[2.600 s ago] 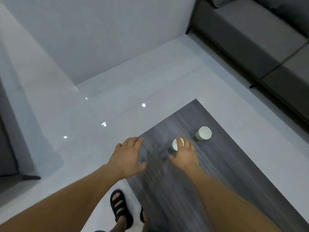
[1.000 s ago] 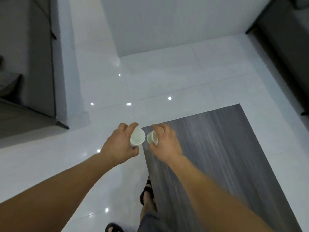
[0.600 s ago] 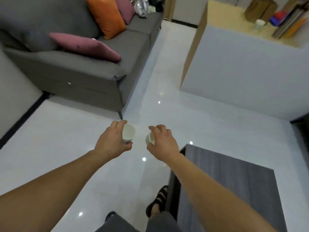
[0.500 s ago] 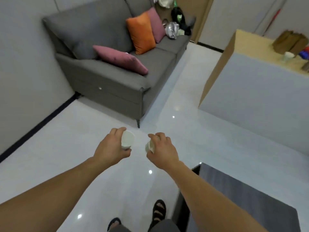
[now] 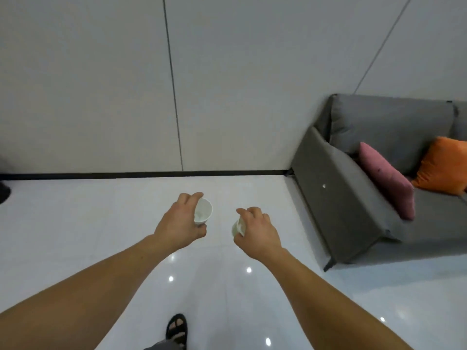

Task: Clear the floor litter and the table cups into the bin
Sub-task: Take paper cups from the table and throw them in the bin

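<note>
**Cups in hand, bin not in sight**

Cups are up and being carried, one in each hand, so the pickup half of the table job looks done for these two. The left hand (image 5: 180, 223) has its fingers (image 5: 192, 198) and thumb curled round a white cup (image 5: 203, 214), whose open mouth tips to the right. The right hand (image 5: 257, 231) holds the second cup (image 5: 237, 227) the same way, though its knuckles hide most of that one. Both cups hang in the air over the glossy white floor (image 5: 101, 223), near each other but not touching.

No bin shows anywhere, so the drop itself is yet to come, and my guess is that the person is walking to find it; a sandalled foot (image 5: 177, 327) shows below. No litter lies on the stretch of floor in view. The table is out of frame, so I cannot tell whether more cups remain on it. A grey sofa (image 5: 353, 198) stands to the right.
</note>
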A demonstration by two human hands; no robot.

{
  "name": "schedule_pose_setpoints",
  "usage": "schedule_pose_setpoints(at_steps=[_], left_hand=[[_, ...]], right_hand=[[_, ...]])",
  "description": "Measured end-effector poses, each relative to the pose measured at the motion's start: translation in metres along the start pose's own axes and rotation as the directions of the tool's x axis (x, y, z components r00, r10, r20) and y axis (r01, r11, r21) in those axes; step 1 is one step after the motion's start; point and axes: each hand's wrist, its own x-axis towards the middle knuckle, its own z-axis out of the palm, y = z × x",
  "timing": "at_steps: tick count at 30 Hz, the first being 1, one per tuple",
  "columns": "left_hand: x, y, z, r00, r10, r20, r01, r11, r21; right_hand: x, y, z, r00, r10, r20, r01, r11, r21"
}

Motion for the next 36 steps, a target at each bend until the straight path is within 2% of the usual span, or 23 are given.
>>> schedule_pose_setpoints(at_steps=[4,11,23,26,31,36], left_hand=[[-0.045,-0.063,-0.041,0.972,-0.198,-0.126,0.199,0.98,-0.011],[-0.113,-0.178,-0.107,0.858,-0.426,-0.288,0.423,0.903,-0.074],[-0.198,-0.393,-0.236,0.677,-0.616,-0.403,0.619,0.773,-0.142],[-0.19,-0.434,-0.251,0.653,-0.645,-0.396,0.641,0.75,-0.164],[-0.15,-0.495,-0.276,0.621,-0.675,-0.399,0.652,0.727,-0.214],[-0.12,-0.562,-0.337,0.537,-0.716,-0.446,0.703,0.673,-0.232]], right_hand=[[0.017,-0.08,0.023,0.975,-0.21,0.073,0.211,0.977,-0.007],[0.041,-0.236,0.065,0.869,-0.47,0.157,0.48,0.877,-0.029],[0.067,-0.498,0.163,0.716,-0.651,0.25,0.677,0.736,-0.025],[0.088,-0.541,0.18,0.669,-0.693,0.268,0.727,0.686,-0.043],[0.155,-0.608,0.203,0.637,-0.706,0.31,0.755,0.652,-0.066],[0.226,-0.699,0.215,0.566,-0.766,0.306,0.805,0.593,-0.003]])
